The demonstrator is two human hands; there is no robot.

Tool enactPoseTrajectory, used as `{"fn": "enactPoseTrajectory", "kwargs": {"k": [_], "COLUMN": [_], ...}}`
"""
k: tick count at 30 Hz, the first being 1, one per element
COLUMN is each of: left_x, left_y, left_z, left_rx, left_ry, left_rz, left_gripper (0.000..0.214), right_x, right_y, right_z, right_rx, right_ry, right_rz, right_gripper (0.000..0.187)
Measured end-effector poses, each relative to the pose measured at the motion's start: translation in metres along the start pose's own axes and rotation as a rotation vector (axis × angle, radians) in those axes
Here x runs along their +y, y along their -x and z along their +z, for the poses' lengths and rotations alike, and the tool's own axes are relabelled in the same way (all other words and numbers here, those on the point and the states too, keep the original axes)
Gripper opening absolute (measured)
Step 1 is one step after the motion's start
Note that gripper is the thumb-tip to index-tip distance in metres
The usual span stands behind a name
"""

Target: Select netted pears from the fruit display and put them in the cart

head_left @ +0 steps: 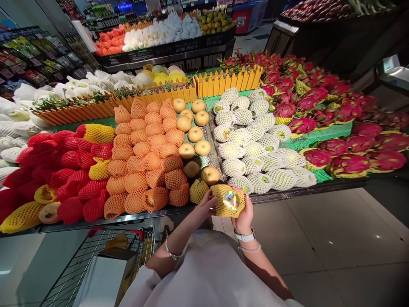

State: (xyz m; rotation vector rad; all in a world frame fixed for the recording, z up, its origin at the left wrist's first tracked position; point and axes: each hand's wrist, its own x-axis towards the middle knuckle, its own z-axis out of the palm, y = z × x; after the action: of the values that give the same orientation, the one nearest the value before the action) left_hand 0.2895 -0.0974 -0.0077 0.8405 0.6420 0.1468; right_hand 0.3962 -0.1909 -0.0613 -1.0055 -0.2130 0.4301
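Both hands hold a fruit in a yellow foam net [225, 200] in front of the stand's front edge. A shiny, rainbow-coloured sticker [231, 200] shows on its upper side. My left hand [204, 207] grips it from the left, thumb on the near side. Around its right end curl the fingers of my right hand [245, 215]. The net hides most of the fruit. Just beyond my left hand, another yellow-netted fruit [198, 191] lies beside bare brown pears [210, 175]. White-netted green fruits [241, 183] lie just past my right hand.
Orange-netted fruits [137, 181] and red-netted fruits [68, 209] fill the stand's left side. Dragon fruits [349, 164] lie at the right. Behind runs a low orange picket fence [228, 83]. A shopping cart [86, 251] holding a box [102, 275] stands at my lower left.
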Motion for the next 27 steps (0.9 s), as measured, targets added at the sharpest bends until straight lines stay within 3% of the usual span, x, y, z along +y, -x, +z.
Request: {"fn": "enactPoseTrajectory", "kwargs": {"k": [2,6,9,12,16,20,23,27], "left_x": [0.003,0.009,0.013,0.015,0.013,0.003,-0.01,-0.016], "left_y": [0.006,0.027,0.035,0.025,0.003,-0.006,-0.006,-0.01], "left_z": [0.001,0.005,0.006,0.005,0.003,-0.004,-0.009,-0.01], "left_rx": [-0.003,-0.058,0.028,0.052,-0.076,-0.024,0.143,0.393], "left_ry": [-0.047,-0.242,-0.441,-0.578,-0.663,-0.55,-0.327,0.137], "left_rz": [0.028,0.14,0.407,0.661,0.672,0.689,0.724,0.75], "left_gripper": [0.069,0.061,0.072,0.09,0.082,0.069,0.066,0.062], "right_x": [0.01,0.024,0.026,0.023,0.021,0.013,-0.006,-0.032], "right_y": [-0.003,-0.016,-0.022,-0.019,0.0,0.016,0.022,0.028], "right_z": [0.0,-0.013,-0.021,-0.02,-0.003,0.019,0.034,0.047], "right_rx": [0.076,0.008,-0.058,-0.123,-0.202,-0.119,-0.154,-0.284], "right_ry": [-0.142,-0.213,-0.197,-0.179,-0.169,-0.23,-0.204,-0.101], "right_rz": [0.147,0.291,0.294,0.291,0.348,0.381,0.415,0.365], "right_gripper": [0.041,0.041,0.04,0.04,0.045,0.037,0.039,0.053]}}
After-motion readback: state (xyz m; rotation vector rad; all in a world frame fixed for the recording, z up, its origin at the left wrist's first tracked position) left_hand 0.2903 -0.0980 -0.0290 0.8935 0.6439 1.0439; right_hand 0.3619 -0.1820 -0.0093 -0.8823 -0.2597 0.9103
